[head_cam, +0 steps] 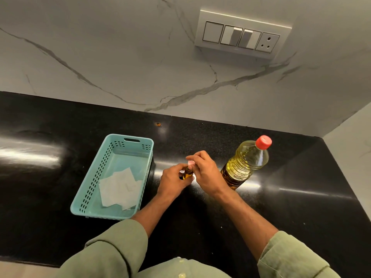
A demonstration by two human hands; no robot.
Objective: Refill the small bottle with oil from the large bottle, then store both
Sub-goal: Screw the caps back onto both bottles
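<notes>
A small amber bottle [187,173] stands on the black counter, gripped around its body by my left hand [173,180]. My right hand [204,173] is just above and to the right of it, fingertips pinching a small white cap [190,163] over the bottle's neck. I cannot tell whether the cap touches the neck. The large clear bottle [245,163] of yellow oil stands upright just right of my right hand, with its red cap [263,142] on.
A teal plastic basket [94,181] with white paper sheets [119,187] inside sits left of my hands. The counter meets a marble wall behind, where a switch panel [241,36] hangs. A side wall closes the counter at the far right.
</notes>
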